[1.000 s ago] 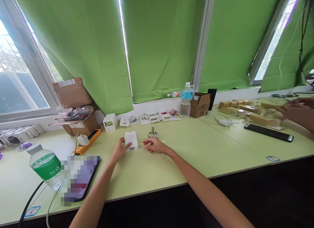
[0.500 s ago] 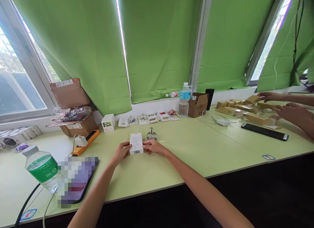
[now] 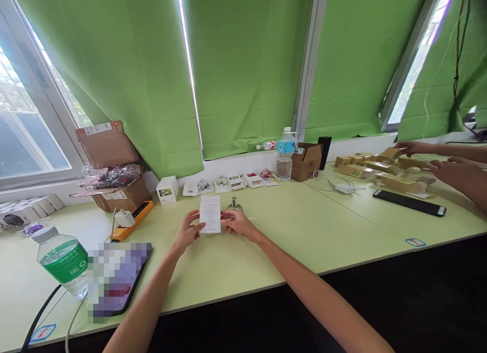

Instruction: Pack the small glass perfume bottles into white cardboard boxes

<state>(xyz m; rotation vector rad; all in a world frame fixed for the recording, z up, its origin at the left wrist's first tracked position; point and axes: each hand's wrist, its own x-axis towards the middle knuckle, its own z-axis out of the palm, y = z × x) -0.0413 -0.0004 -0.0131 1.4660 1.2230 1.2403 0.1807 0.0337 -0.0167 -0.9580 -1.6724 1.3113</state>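
While the left hand (image 3: pixel 189 230) grips a box (image 3: pixel 210 214), a bottle (image 3: pixel 234 201) stands just behind the right hand (image 3: pixel 238 224)

Where the left hand clasps the box, its thumb presses the printed face. The half-curled right hand reaches the opposite edge with its fingertips; whether it grips cannot be told. White, flat-sided and finely printed, the box is held up over the table (image 3: pixel 274 241). Partly hidden by the right hand, the bottle is rounded glass with a narrow gold-toned top. Farther back runs a row of small cartons (image 3: pixel 251 179) and glass ornament-like bottles (image 3: pixel 203 184), a stack (image 3: pixel 167 190) of white boxes near its left end. To the left, a white plug (image 3: pixel 125 218) sits at an orange power strip (image 3: pixel 127 231); nearer are a tablet (image 3: pixel 133 287), its screen pixelated, and a clear plastic water bottle (image 3: pixel 64 264) with a green label. Crinkled clear wrapping (image 3: pixel 99 174) fills a brown cardboard box (image 3: pixel 119 198). Rightward stand a large ribbed bottle (image 3: pixel 284 165) and a brown carton (image 3: pixel 306 166); beyond a smooth black phone (image 3: pixel 409 203), another person's hands (image 3: pixel 458 169) are among tan boxes (image 3: pixel 353 170).
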